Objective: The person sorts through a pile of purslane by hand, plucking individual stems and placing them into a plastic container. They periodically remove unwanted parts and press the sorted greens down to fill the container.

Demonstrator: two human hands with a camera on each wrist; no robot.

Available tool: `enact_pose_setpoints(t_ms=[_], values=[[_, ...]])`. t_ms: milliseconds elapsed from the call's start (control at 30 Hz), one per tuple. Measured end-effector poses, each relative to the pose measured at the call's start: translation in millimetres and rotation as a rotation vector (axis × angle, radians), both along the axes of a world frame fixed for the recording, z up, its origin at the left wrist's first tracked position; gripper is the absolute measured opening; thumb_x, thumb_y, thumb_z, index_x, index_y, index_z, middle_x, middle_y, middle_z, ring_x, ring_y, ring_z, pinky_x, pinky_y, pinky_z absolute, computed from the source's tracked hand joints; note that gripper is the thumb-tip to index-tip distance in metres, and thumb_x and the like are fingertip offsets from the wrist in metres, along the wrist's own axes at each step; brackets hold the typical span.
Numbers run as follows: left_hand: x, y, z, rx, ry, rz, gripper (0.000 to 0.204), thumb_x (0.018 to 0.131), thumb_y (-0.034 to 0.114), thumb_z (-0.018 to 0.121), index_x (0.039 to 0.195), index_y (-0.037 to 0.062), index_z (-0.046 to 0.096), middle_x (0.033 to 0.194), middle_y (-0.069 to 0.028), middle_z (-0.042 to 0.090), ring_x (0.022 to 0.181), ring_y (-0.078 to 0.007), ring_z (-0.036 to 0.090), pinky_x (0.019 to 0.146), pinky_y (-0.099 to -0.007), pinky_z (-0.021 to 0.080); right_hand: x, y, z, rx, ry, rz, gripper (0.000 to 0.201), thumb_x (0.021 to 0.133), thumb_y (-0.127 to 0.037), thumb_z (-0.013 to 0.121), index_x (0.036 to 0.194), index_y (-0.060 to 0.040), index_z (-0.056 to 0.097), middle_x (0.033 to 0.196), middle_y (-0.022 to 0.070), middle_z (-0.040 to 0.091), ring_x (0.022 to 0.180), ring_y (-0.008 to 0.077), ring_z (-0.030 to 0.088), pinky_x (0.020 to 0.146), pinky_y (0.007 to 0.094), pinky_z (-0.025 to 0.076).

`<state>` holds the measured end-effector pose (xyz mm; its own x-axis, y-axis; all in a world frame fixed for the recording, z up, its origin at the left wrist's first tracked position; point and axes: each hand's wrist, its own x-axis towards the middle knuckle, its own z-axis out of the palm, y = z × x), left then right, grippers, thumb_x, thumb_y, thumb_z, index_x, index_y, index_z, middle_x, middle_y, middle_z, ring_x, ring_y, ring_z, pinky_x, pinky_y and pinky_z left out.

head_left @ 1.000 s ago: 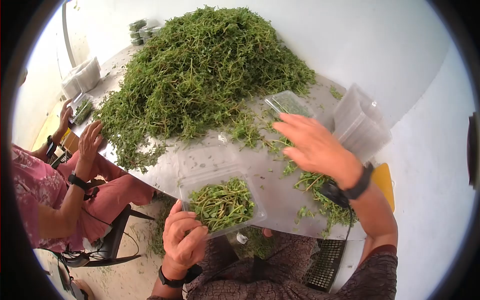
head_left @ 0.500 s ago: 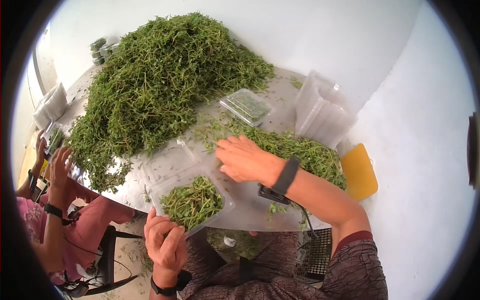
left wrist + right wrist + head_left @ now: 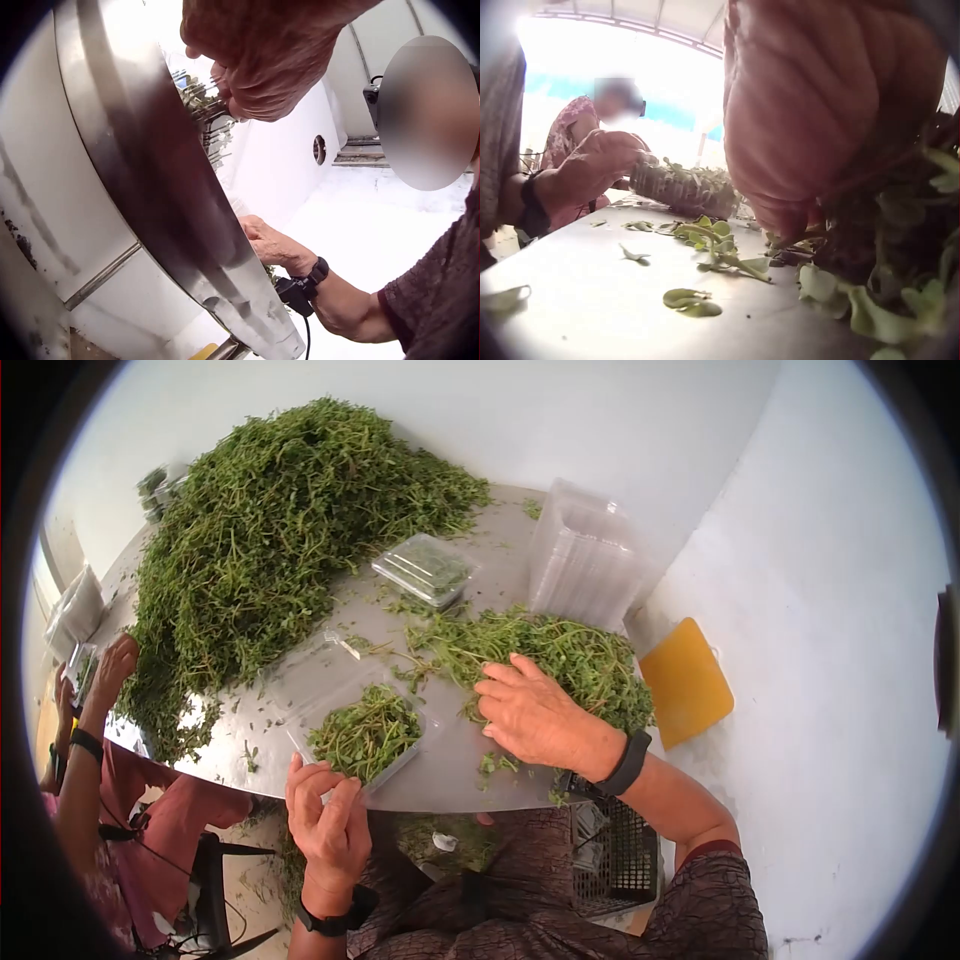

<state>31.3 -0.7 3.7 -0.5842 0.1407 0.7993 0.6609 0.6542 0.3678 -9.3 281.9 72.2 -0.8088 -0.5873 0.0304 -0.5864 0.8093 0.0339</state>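
Note:
My left hand (image 3: 327, 820) grips the near left corner of a clear plastic clamshell container (image 3: 408, 758), which is tilted at the table's front edge. Leafy green stems (image 3: 367, 732) fill its base, and the clear lid (image 3: 325, 670) lies folded back. In the right wrist view the left hand (image 3: 592, 169) holds the container's side. My right hand (image 3: 545, 715) rests at the near left edge of a smaller heap of greens (image 3: 575, 660), its fingers a little spread and lightly bent. Its fingertips are partly hidden among stems in the right wrist view.
A large mound of greens (image 3: 260, 550) covers the table's left and back. Behind the small heap stand a closed filled clamshell (image 3: 425, 570) and a stack of clear containers (image 3: 585, 555). Another person's hand (image 3: 112, 665) works at left. A yellow board (image 3: 687, 682) and black crate (image 3: 625, 860) are at right.
My right hand swept left and down to the table, then moved right onto the small heap's edge. My left hand keeps its grip on the container. The head view has turned right.

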Motion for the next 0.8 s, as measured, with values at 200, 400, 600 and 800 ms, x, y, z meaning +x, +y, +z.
enact_pose_setpoints(t_ms=[200,400,600,800], values=[[-2.5,9.2,-3.2,-0.026,0.016,-0.003,0.033,0.068,-0.011,0.064,0.097,0.0051,0.064,0.094,-0.0098,0.057,0.097,-0.0335,0.060,0.104,-0.0592,0.039,50.6,3.1,22.2,-0.143,0.259,-0.007,0.047,0.079,-0.022,0.074,0.118,-0.0001,0.059,0.134,0.0179,0.051,0.134,0.0362,0.037,0.112,0.0536,0.027],[-2.7,7.0,-5.1,-0.023,0.011,-0.016,0.043,0.065,-0.007,0.065,0.106,0.0035,0.063,0.105,-0.0124,0.058,0.105,-0.0358,0.058,0.107,-0.0587,0.037,76.2,36.9,35.5,-0.195,0.376,-0.265,0.051,0.080,-0.020,0.072,0.124,-0.0005,0.057,0.137,0.0204,0.049,0.130,0.0365,0.044,0.110,0.0491,0.032],[-4.8,1.0,-12.4,-0.030,0.008,-0.026,0.049,0.063,0.005,0.067,0.112,0.0015,0.061,0.122,-0.0166,0.056,0.116,-0.0394,0.053,0.109,-0.0588,0.033,37.0,87.8,40.8,-0.267,0.486,-0.423,0.050,0.083,-0.016,0.069,0.127,0.0010,0.054,0.136,0.0228,0.050,0.118,0.0394,0.052,0.100,0.0460,0.041],[-9.7,-1.0,-17.7,-0.007,-0.025,-0.045,0.053,0.068,0.004,0.062,0.121,0.0019,0.057,0.131,-0.0204,0.051,0.124,-0.0428,0.047,0.110,-0.0575,0.032,-2.5,99.4,43.7,-0.249,0.628,-0.590,0.063,0.084,-0.016,0.069,0.139,-0.0014,0.041,0.132,0.0240,0.050,0.103,0.0416,0.060,0.084,0.0468,0.049]])
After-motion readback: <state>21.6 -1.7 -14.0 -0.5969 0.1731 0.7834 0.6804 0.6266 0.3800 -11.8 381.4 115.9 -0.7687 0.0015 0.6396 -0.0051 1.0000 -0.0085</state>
